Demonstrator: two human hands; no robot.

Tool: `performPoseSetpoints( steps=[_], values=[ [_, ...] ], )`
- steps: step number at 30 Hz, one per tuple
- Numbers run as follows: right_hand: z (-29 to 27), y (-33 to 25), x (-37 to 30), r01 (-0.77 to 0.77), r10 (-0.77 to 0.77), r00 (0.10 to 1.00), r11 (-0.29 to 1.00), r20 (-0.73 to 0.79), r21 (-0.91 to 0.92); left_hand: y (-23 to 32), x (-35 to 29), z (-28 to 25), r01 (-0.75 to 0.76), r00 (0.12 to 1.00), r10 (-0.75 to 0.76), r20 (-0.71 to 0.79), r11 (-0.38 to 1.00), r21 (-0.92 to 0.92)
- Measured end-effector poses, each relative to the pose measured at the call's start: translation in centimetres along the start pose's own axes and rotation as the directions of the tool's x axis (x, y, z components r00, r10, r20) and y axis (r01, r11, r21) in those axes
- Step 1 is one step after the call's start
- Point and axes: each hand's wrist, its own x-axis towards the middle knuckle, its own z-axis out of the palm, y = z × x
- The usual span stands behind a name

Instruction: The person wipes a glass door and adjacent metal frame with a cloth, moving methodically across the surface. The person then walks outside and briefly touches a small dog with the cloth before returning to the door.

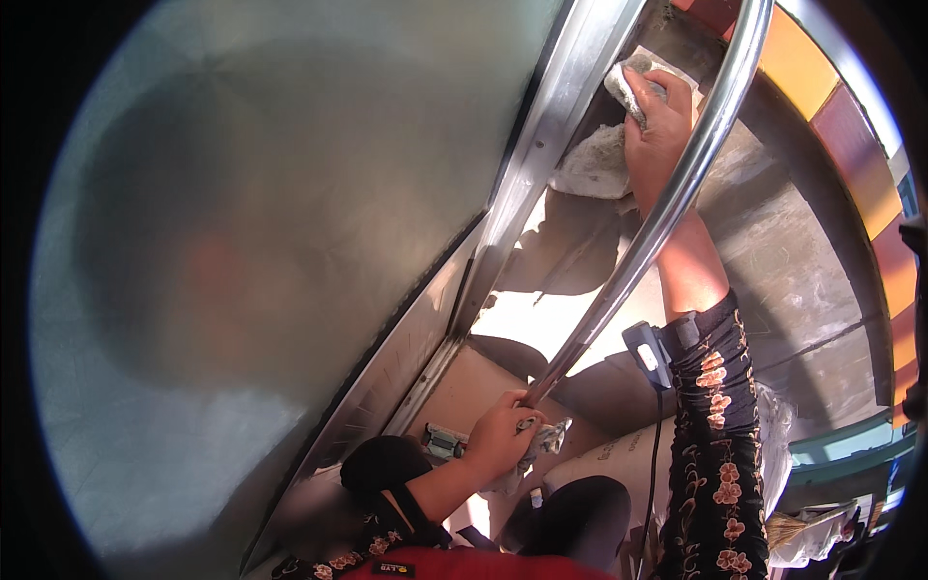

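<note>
My right hand reaches up behind a curved metal rail, its fingers closed on a whitish cloth. A looser, dirty whitish piece of cloth hangs below those fingers, beside a metal door frame. Down at the lower end of the rail, my left hand is closed with a crumpled grey-white rag sticking out past its fingers. Whether that hand also grips the rail is hard to tell.
A large frosted glass panel fills the left side. A small device with a black cable is strapped at my right wrist. Below lies a pale sack; a broom head shows at lower right. Yellow and maroon tiles curve along the right.
</note>
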Motion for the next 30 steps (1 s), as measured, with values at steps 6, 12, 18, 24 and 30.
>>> performPoseSetpoints(
  steps=[6, 12, 18, 24, 30],
  values=[
    [3.1, 0.3, -4.7, 0.046, 0.043, 0.960, 0.951, 0.278, -0.306, -0.2, 0.4, 0.2, -0.006, 1.000, 0.006, -0.015, 1.000, -0.013],
    [3.7, -3.2, -15.8, -0.368, 0.431, 0.635, 0.898, 0.641, -0.240, -0.4, 0.6, 0.1, 0.007, 1.000, -0.007, -0.014, 1.000, 0.002],
    [-1.5, -1.9, -19.8, -0.584, 0.382, 0.455, 0.810, 0.805, -0.054, -0.4, 1.1, 0.1, 0.043, 0.999, -0.043, 0.005, 0.999, 0.009],
    [-8.8, -3.4, -28.3, -0.927, 0.732, 0.315, 0.374, 0.604, 0.031, -0.2, 1.5, 0.6, -0.041, 0.999, 0.041, 0.008, 0.993, 0.112],
    [-10.9, -7.4, -34.9, -0.989, 0.766, -0.143, -0.137, 0.626, -0.058, -1.0, 1.6, 1.3, -0.023, 0.986, -0.042, 0.160, 0.923, 0.384]
  ],
)
